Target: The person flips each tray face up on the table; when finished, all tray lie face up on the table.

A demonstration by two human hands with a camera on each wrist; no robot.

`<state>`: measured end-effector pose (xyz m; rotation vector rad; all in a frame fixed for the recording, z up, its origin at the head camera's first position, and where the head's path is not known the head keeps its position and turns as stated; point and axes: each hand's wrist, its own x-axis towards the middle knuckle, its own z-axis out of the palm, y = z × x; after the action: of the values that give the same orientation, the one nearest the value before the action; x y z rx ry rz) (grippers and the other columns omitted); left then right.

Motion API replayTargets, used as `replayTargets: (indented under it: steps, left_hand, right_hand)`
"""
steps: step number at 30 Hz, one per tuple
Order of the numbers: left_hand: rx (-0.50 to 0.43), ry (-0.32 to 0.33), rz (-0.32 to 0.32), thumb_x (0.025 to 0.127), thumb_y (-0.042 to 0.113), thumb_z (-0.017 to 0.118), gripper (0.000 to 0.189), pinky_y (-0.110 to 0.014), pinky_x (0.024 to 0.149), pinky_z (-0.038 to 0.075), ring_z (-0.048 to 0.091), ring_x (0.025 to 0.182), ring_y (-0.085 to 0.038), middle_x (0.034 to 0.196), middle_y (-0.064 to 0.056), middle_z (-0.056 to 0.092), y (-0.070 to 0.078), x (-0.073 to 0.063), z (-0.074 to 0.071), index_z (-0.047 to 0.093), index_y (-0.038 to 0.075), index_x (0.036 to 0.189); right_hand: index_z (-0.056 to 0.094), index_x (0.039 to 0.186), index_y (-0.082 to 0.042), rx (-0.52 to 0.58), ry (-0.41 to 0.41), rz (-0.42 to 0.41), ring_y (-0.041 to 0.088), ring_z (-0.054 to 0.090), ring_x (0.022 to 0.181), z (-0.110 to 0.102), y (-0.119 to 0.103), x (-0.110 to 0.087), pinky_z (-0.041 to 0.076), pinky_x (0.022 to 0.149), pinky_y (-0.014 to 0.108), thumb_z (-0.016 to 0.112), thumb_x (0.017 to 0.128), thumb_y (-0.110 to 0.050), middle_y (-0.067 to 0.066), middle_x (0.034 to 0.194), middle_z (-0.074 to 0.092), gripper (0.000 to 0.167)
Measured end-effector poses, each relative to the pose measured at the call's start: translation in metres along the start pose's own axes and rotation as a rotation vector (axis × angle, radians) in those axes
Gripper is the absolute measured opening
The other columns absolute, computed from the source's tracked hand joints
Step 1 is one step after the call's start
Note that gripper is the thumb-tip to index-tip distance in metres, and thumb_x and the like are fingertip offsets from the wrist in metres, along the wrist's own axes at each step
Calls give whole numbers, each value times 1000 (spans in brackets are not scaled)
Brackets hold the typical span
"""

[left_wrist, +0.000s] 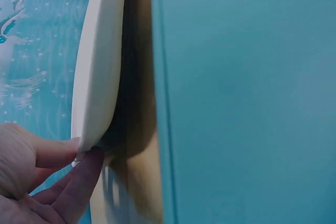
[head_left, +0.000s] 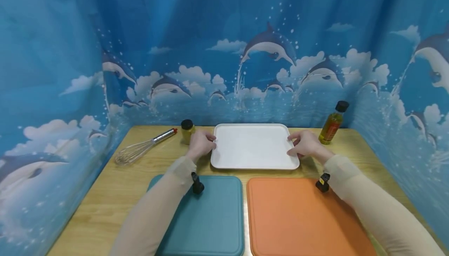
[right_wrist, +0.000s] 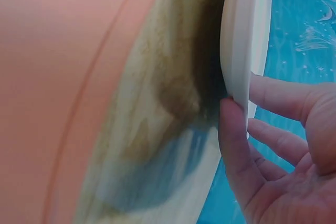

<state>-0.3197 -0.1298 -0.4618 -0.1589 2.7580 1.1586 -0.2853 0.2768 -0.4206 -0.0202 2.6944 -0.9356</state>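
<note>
A white rectangular tray (head_left: 255, 147) with rounded corners and a raised rim lies between both hands at the back of the table. My left hand (head_left: 201, 145) pinches its left end; in the left wrist view the thumb and fingers (left_wrist: 79, 182) meet at the tray's edge (left_wrist: 100, 61). The right hand (head_left: 307, 144) grips the opposite end, and the right wrist view shows digits on both faces of the rim (right_wrist: 239, 51). A dark shadow under the tray shows in both wrist views.
In front lie a teal cutting board (head_left: 207, 217) and an orange cutting board (head_left: 305, 217), side by side. A whisk (head_left: 144, 147) and a small black-capped jar (head_left: 187, 131) are at the left. An oil bottle (head_left: 331, 125) stands beyond the right hand. A dolphin-print curtain (head_left: 210, 26) surrounds the wooden table (head_left: 94, 201).
</note>
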Motion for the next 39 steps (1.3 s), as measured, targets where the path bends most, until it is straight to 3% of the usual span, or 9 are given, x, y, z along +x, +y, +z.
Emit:
replayTargets:
  steps: [3,6,13,16,19,23,28,33,39]
  left_hand:
    - [15,-21,-6,90,6,85,32,-40,80,67,77,105,-28,122,-13,84,-4,6,4,88,13,122]
    - [49,-35,-14,91,5,84,32,-40,84,67,77,108,-27,124,-12,84,1,2,4,87,12,122]
    - [204,4,62,93,9,84,28,-41,87,67,76,106,-27,118,-9,85,-3,7,10,88,12,120]
    - [210,13,49,95,9,84,27,-41,93,67,76,108,-25,120,-8,85,8,-9,5,88,12,122]
    - [206,0,22,96,10,82,30,-42,101,65,75,113,-24,124,-9,84,13,-13,2,86,10,126]
    - [175,-32,47,97,13,82,32,-40,98,65,75,111,-24,124,-10,84,5,-10,0,85,9,129]
    - [102,-64,59,102,12,79,32,-36,86,67,78,103,-24,126,-15,82,18,-50,-22,80,6,134]
    - [71,-86,91,104,14,79,37,-34,80,68,82,92,-23,131,-19,80,14,-72,-41,77,5,139]
    - [49,-107,119,107,20,76,43,-37,80,69,82,98,-29,136,-21,77,2,-98,-70,72,5,147]
  right_hand:
    - [64,152,5,-9,-10,5,16,76,75,2,2,2,69,70,34,92,93,-15,33,130,74,69]
    - [67,150,4,-26,-10,8,16,76,76,4,3,3,67,70,31,93,91,-16,31,130,74,68]
    - [71,144,3,-76,19,-7,19,72,82,10,1,0,60,71,27,96,89,-19,26,123,75,65]
    - [72,143,2,-93,30,-2,24,69,91,12,0,-1,57,74,28,95,89,-19,25,122,74,63]
    - [73,142,2,-121,37,-5,28,67,96,13,-2,-2,57,77,31,95,88,-20,25,122,75,62]
    - [72,143,2,-156,39,-15,33,68,105,13,-6,-9,62,88,41,94,90,-22,27,127,76,62]
    - [69,149,2,-182,59,-82,44,72,122,10,-13,-24,63,100,56,86,97,-26,32,141,72,61]
    - [68,151,0,-142,91,-165,47,73,127,18,-28,-43,65,102,59,83,101,-27,31,150,69,59]
    - [67,150,3,-70,76,-297,47,75,125,40,-54,-71,66,102,58,86,99,-23,29,151,70,61]
